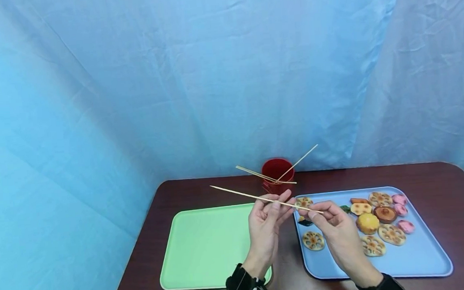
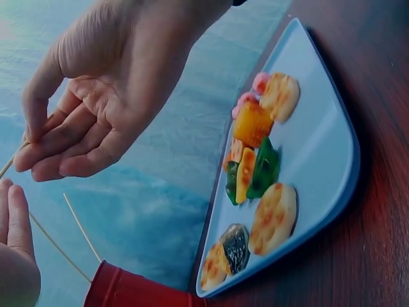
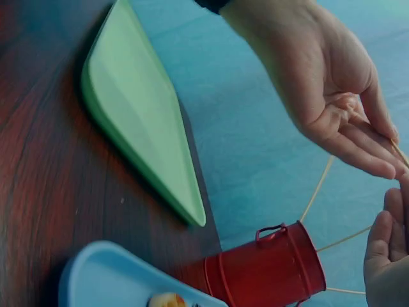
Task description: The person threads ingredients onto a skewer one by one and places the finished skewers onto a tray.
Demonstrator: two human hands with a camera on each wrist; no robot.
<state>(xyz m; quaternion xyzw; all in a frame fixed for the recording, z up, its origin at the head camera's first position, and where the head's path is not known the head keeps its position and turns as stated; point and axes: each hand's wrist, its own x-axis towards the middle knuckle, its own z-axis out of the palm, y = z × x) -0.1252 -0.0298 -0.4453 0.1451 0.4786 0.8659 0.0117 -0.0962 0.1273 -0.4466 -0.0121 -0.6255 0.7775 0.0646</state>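
Observation:
Both hands hold one thin wooden skewer in the air over the gap between two trays. The left hand pinches it along its length between thumb and forefinger, with the other fingers spread loosely. At the skewer's right end, the right hand grips it with thumb and fingertips, seen closely in the left wrist view, where the right hand fills the top. The skewer's free tip points up and left. Behind the hands stands a red bucket-like cup with several more skewers leaning out of it.
On the left lies a bare green tray. A blue tray on the right bears lotus root slices, a yellow corn piece, a brown mushroom-like piece and pink pieces. Blue cloth hangs behind the dark table.

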